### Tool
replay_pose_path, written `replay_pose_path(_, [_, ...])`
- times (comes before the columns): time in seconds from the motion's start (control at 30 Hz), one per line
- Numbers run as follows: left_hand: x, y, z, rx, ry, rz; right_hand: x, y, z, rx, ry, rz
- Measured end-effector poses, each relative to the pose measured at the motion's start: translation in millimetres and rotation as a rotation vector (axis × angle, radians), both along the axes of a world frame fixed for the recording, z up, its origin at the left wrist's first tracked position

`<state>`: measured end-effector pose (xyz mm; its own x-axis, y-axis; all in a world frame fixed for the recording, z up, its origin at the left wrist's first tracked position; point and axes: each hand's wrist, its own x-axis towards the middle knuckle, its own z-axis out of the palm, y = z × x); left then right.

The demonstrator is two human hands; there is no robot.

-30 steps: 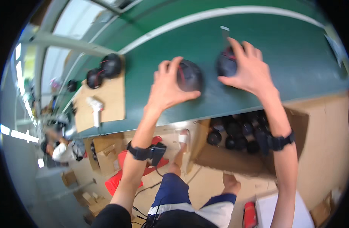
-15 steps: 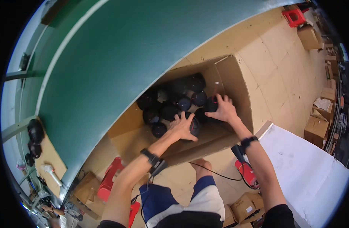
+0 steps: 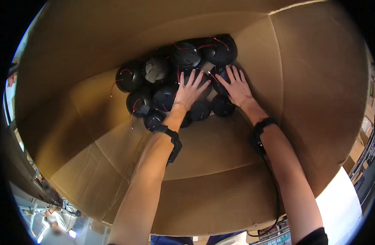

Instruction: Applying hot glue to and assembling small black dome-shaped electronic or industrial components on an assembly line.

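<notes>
Inside a large cardboard box (image 3: 220, 196) lie several black rounded plastic housings (image 3: 130, 76), packed close together against the far wall. Thin red wires with small connectors trail from many of them. My left hand (image 3: 190, 92), fingers spread, rests on a dark housing (image 3: 204, 89) near the middle of the group. To its right, my right hand (image 3: 238, 90) lies with thumb apart and fingers stretched over another housing (image 3: 220, 75). Neither hand is closed around a housing; the undersides of the hands are hidden.
High cardboard walls (image 3: 322, 94) surround both forearms. A black cable (image 3: 276, 200) hangs by my right forearm over the near wall. Outside the box, a white surface (image 3: 340, 196) lies at the lower right, and another person (image 3: 59, 222) is at the lower left.
My view has dropped down into the box, so the walls now fill most of it. Both hands have moved farther in among the housings, the right one now over a housing.
</notes>
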<state>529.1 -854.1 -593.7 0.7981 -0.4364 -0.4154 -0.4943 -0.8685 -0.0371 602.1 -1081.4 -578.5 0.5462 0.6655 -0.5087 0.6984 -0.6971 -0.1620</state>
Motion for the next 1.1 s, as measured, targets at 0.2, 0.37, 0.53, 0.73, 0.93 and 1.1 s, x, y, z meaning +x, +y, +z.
replay_pose_path(0.2, [-10, 10, 140, -0.256, 0.658, 0.721, 8, 15, 105, 0.128, 0.389, -0.43])
replay_pose_path(0.37, [-36, 85, 358, -0.768, 0.729, 0.505, 26, 60, 257, 0.325, 0.542, -0.431])
replay_pose_path(0.53, [-142, 226, 634, -0.763, 0.699, 0.549, -2, 121, 487, 0.524, 0.757, -0.419])
replay_pose_path(0.73, [-263, 559, 688, -0.604, -0.117, 1.389, -81, 322, 648, 0.767, 0.693, -0.594])
replay_pose_path(0.93, [-293, 818, 639, -0.253, -0.381, 1.399, -146, 662, 645, 0.753, 0.239, -0.113])
replay_pose_path(1.1, [-262, 855, 594, -0.495, -0.159, 1.347, -153, 840, 620, 0.458, 0.003, -0.01])
